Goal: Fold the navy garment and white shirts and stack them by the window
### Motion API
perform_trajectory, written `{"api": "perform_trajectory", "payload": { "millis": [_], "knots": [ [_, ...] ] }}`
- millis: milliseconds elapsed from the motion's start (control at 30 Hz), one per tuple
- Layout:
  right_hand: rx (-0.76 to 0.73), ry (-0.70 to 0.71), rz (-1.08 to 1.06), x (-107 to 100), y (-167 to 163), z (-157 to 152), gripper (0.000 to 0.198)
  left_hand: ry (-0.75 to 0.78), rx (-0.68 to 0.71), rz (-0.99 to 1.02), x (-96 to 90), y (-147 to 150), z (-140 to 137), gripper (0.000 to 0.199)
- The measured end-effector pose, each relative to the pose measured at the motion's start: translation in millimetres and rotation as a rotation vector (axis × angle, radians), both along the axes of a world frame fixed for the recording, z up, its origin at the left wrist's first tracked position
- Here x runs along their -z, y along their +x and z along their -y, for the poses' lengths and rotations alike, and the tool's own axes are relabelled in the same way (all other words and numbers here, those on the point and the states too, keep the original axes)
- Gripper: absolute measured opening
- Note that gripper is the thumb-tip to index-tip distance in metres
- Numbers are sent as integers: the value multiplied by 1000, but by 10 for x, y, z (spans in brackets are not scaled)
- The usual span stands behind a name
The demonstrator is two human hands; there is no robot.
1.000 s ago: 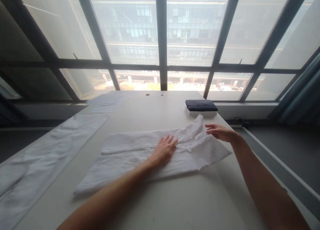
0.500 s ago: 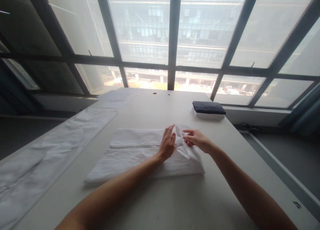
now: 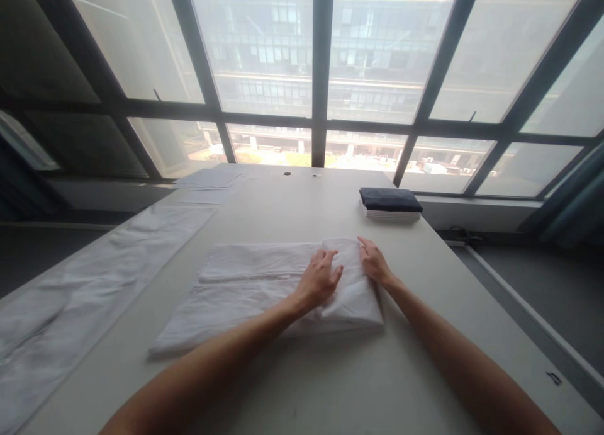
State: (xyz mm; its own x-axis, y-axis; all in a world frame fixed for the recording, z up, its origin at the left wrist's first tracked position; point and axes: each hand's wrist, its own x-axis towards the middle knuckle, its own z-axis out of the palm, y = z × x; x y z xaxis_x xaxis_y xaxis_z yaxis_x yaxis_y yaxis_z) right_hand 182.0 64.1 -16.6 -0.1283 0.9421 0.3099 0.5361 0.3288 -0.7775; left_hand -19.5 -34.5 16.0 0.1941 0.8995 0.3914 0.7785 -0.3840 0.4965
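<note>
A white garment (image 3: 236, 303), partly folded, lies flat on the white table (image 3: 283, 211) in front of me. Its right end is turned over in a flap that reaches toward the middle. My left hand (image 3: 318, 277) rests over the inner edge of that flap, fingers spread and nothing gripped. Along the folded right edge lies my right hand (image 3: 374, 262), its fingers stretched out against the cloth. The undersides of both hands are hidden.
Another long white cloth (image 3: 94, 284) covers the table's left side. Behind it lie several white sheets (image 3: 207, 182). A dark folded cloth (image 3: 391, 199) sits on a white stack (image 3: 391, 214) at the back right. Large windows (image 3: 264, 51) stand beyond the table.
The right end's raised flap now lies flatter on the garment. My right hand has moved to the outer right edge, and my left hand has shifted slightly toward me.
</note>
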Motion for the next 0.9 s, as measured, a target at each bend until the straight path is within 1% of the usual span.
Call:
{"api": "perform_trajectory", "payload": {
  "millis": [33,67,133,200,300,400,500,567,633,700,767,800,833,867,900],
  "knots": [
    [1,3,17,26,-26,21,50,-50,-41,-4,25,-33,-46,46],
    [1,6,38,44,-46,39,50,-95,-54,-5,47,-68,-94,47],
    [-7,4,82,62,-65,62,52,-159,-34,31,73,-128,-179,47],
    [-26,5,110,68,-63,69,52,-193,-1,129,79,-149,-233,46],
    [-71,23,119,72,-54,71,52,-167,34,299,60,-118,-243,37],
    [-123,35,187,67,-66,89,54,-55,35,366,22,-86,-191,29],
    [-143,4,314,56,-101,127,56,-4,-40,275,-13,-94,-121,25],
    [-143,-25,380,52,-125,148,56,-36,-95,149,-25,-111,-86,22],
    [-147,-38,400,48,-137,151,55,-63,-129,26,-29,-122,-63,19],
    [-125,-32,331,42,-127,131,55,-24,-176,-57,-33,-118,-46,19],
    [-53,-14,181,30,-96,102,56,70,-189,-81,-45,-100,-23,25],
    [-12,-1,105,23,-77,91,57,113,-143,-78,-56,-87,-5,29],
    [15,13,48,17,-59,85,58,139,-58,-73,-69,-74,18,33],
    [15,25,24,13,-44,87,58,149,56,-78,-83,-61,46,35],
    [-18,32,42,12,-34,98,58,143,184,-102,-98,-50,77,37]
  ]
}}
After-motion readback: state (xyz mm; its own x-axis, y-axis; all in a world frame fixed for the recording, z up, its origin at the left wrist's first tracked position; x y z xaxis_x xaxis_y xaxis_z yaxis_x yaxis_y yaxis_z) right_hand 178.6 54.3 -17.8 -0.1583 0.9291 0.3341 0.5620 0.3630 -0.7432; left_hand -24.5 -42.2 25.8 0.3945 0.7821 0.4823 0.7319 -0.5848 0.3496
